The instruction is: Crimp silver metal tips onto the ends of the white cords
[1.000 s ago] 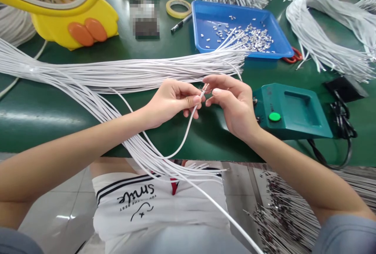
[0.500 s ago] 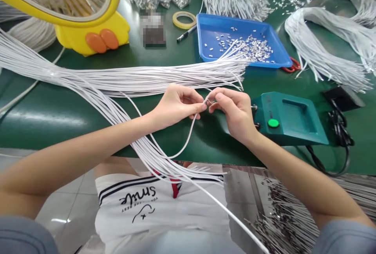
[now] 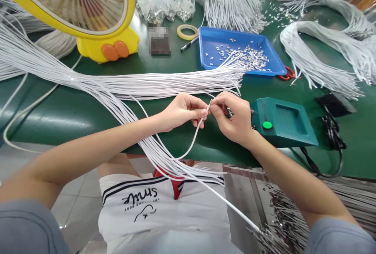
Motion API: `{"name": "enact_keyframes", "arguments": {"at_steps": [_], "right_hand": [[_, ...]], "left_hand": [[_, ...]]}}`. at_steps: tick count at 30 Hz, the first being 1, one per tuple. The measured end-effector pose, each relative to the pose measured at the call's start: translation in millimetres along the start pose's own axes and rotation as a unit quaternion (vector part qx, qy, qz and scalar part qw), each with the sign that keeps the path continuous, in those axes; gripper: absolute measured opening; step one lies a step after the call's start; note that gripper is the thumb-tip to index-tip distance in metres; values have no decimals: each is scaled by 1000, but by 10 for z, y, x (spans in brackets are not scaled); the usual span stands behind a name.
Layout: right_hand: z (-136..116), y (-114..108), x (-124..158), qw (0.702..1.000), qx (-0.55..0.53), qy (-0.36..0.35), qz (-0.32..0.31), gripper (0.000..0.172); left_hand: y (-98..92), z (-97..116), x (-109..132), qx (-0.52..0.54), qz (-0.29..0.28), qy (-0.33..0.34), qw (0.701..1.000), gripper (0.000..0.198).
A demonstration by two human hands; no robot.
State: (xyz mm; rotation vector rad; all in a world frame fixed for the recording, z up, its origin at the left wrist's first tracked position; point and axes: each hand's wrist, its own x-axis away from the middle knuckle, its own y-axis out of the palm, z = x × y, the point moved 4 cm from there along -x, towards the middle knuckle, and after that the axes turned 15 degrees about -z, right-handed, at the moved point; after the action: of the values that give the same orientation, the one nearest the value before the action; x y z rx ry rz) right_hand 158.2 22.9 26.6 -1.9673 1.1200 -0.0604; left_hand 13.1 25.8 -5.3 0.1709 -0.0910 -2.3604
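Note:
My left hand (image 3: 182,112) pinches a single white cord (image 3: 192,141) near its end, with the fingers curled closed. My right hand (image 3: 232,115) meets it fingertip to fingertip, pinched on the cord's tip; something small may be between the fingers, but I cannot make it out. The cord loops down toward my lap. A thick bundle of white cords (image 3: 141,83) lies across the green table (image 3: 58,109) just behind both hands and spills over the front edge.
A blue tray (image 3: 211,40) of small metal pieces sits behind the bundle. A teal machine with a green button (image 3: 282,122) stands right of my right hand. A yellow fan (image 3: 96,15), tape roll (image 3: 187,31), pen and more cord bundles (image 3: 320,56) fill the back.
Both hands have closed in together at the cord's tip. The view has shifted, so the table and fan show lower in the picture.

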Motion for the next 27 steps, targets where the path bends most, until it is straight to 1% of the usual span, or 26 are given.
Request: {"name": "enact_keyframes", "arguments": {"at_steps": [1,2,3,4,5,6,7,8,9,10,11,12,13,14,15,16,17,18,19,20,22,24,27], "right_hand": [[21,12,0,999,-39,24,-9,15],[46,34,2,994,-97,56,-19,15],[72,66,6,980,-174,94,-31,16],[94,116,12,953,-265,134,-53,18],[100,179,20,912,-362,172,-84,20],[86,247,30,859,-454,203,-120,22],[56,307,39,802,-531,226,-156,25],[21,348,44,752,-586,240,-182,27],[-7,371,44,720,-618,247,-198,28],[-17,377,38,707,-631,251,-199,27],[-8,370,28,713,-627,254,-186,25],[20,352,18,735,-607,255,-163,21],[62,324,8,767,-575,253,-129,15],[108,283,-1,806,-531,245,-87,10],[151,227,-7,852,-470,226,-38,7],[178,162,-9,899,-390,197,10,9],[183,103,-8,941,-293,160,47,13],[168,60,-6,972,-189,119,67,17],[142,38,-5,990,-89,79,71,20],[115,31,-3,997,1,42,67,23],[77,34,2,990,130,-18,58,25],[63,31,7,974,212,-56,63,24],[70,36,9,953,289,-75,62,20]], "left_hand": [[-13,20,12,-67,25,16,997,28],[-37,48,33,-153,59,41,986,24],[-63,80,61,-248,94,69,962,20],[-86,107,91,-338,120,96,929,17],[-106,122,116,-414,130,118,893,17],[-125,124,134,-469,127,135,863,17],[-145,119,144,-505,116,148,842,17],[-164,113,148,-525,105,159,829,17],[-181,113,146,-533,103,167,823,17],[-196,118,138,-528,110,172,824,18],[-208,127,124,-508,123,172,835,18],[-217,135,104,-471,139,164,856,17],[-224,135,79,-414,148,147,886,15],[-229,125,51,-338,152,123,921,14],[-229,107,25,-249,149,95,952,16],[-223,86,5,-159,142,65,975,20],[-215,67,-9,-77,133,39,987,25],[-208,54,-16,-10,125,18,992,29],[-205,44,-18,39,117,1,992,32],[-207,37,-17,72,112,-10,991,33],[-208,17,-19,111,92,-26,989,33],[-204,-15,-26,134,71,-41,988,31],[-186,-68,-41,166,41,-68,983,29]]}}
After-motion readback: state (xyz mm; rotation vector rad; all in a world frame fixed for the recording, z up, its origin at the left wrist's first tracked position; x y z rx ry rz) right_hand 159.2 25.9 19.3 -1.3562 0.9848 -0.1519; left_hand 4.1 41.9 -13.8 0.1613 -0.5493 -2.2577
